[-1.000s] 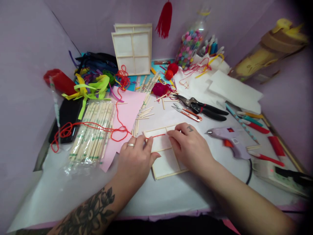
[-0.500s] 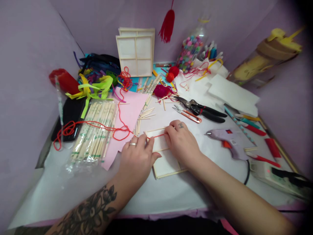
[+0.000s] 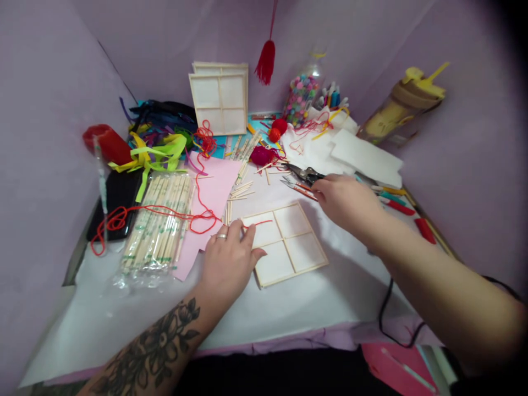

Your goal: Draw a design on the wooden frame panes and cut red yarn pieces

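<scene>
A square stick frame (image 3: pixel 284 239) with white paper panes lies flat on the table. My left hand (image 3: pixel 231 250) rests at its left edge, fingertips pressing red yarn (image 3: pixel 262 223) against the frame and thumb spread apart. The yarn's short end lies across the upper left pane; its other side runs left in loops. Over to the right, my right hand (image 3: pixel 348 203) has its fingers closed at the handle end of orange thread snips (image 3: pixel 299 188). Black pruning shears (image 3: pixel 303 173) lie just behind, their handles hidden by this hand.
Bagged wooden sticks (image 3: pixel 154 225) lie left on pink paper (image 3: pixel 212 187). Two finished frames (image 3: pixel 218 104) lean at the back beside a jar of pompoms (image 3: pixel 301 99). Cut sticks (image 3: pixel 241 191) and yarn balls (image 3: pixel 262 155) lie behind the frame. A black cord (image 3: pixel 385 319) hangs at the right front.
My right hand has left the yarn and the frame and moved right and away to the snips. My left hand stays at the frame's left edge. The view has turned slightly right.
</scene>
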{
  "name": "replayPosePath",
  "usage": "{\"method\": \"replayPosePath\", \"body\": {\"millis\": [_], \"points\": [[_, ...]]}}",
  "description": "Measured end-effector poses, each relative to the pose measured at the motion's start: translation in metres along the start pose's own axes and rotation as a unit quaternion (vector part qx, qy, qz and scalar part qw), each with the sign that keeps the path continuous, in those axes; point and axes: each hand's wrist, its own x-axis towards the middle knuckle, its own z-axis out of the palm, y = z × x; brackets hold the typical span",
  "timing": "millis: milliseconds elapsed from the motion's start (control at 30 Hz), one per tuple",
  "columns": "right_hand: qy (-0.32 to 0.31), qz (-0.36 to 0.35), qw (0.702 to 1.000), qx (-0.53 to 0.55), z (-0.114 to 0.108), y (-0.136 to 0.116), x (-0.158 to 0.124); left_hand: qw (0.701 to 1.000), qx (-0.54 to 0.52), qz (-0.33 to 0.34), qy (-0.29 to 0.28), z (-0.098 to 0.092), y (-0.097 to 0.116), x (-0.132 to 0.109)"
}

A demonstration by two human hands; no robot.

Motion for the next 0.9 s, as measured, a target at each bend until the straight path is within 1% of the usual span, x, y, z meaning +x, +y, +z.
{"method": "replayPosePath", "body": {"millis": [67, 133, 200, 267, 333, 400, 467, 500, 533, 567, 600, 633, 700, 733, 767, 833, 900], "points": [[-0.022, 0.003, 1.000, -0.019, 0.007, -0.008, 0.021, 0.999, -0.009, 0.007, 0.031, 0.001, -0.002, -0.002], [-0.044, 0.011, 0.999, -0.026, 0.013, -0.015, 0.037, 0.996, -0.031, 0.015, 0.079, 0.002, -0.007, -0.003], [-0.061, 0.025, 0.997, -0.028, 0.017, -0.018, 0.047, 0.989, -0.057, 0.016, 0.134, 0.002, -0.013, -0.003], [-0.069, 0.039, 0.996, -0.027, 0.019, -0.018, 0.054, 0.983, -0.072, 0.003, 0.169, 0.001, -0.020, -0.002], [-0.078, 0.046, 0.996, -0.023, 0.017, -0.016, 0.056, 0.981, -0.069, -0.016, 0.178, 0.000, -0.026, 0.000], [-0.080, 0.043, 0.996, -0.017, 0.013, -0.011, 0.055, 0.983, -0.055, -0.031, 0.174, -0.001, -0.030, 0.001], [-0.050, 0.040, 0.997, 0.031, 0.008, -0.003, 0.049, 0.984, -0.040, -0.041, 0.167, -0.002, -0.032, 0.002], [-0.024, 0.043, 0.996, 0.077, 0.006, 0.001, 0.044, 0.985, -0.035, -0.040, 0.164, -0.002, -0.033, 0.002], [0.004, 0.050, 0.988, 0.146, 0.005, 0.005, 0.038, 0.986, -0.033, -0.036, 0.161, -0.002, -0.033, 0.002], [0.032, 0.063, 0.969, 0.238, 0.004, 0.009, 0.031, 0.986, -0.034, -0.028, 0.158, -0.001, -0.033, 0.003], [0.052, 0.080, 0.933, 0.346, 0.005, 0.011, 0.023, 0.987, -0.035, -0.020, 0.156, -0.001, -0.033, 0.003], [0.058, 0.097, 0.883, 0.456, 0.006, 0.011, 0.015, 0.987, -0.037, -0.011, 0.154, 0.000, -0.033, 0.003], [0.041, 0.120, 0.757, 0.641, 0.008, 0.006, -0.003, 0.988, -0.040, 0.002, 0.152, 0.002, -0.033, 0.005], [0.022, 0.125, 0.703, 0.700, 0.009, 0.001, -0.012, 0.987, -0.042, 0.005, 0.152, 0.002, -0.033, 0.005], [-0.002, 0.130, 0.664, 0.736, 0.010, -0.005, -0.020, 0.987, -0.043, 0.009, 0.152, 0.003, -0.033, 0.006], [-0.071, 0.140, 0.616, 0.772, 0.010, -0.019, -0.034, 0.987, -0.047, 0.011, 0.152, 0.005, -0.032, 0.007], [-0.171, 0.156, 0.573, 0.786, 0.009, -0.033, -0.045, 0.987, -0.050, 0.010, 0.150, 0.007, -0.031, 0.008]]}}
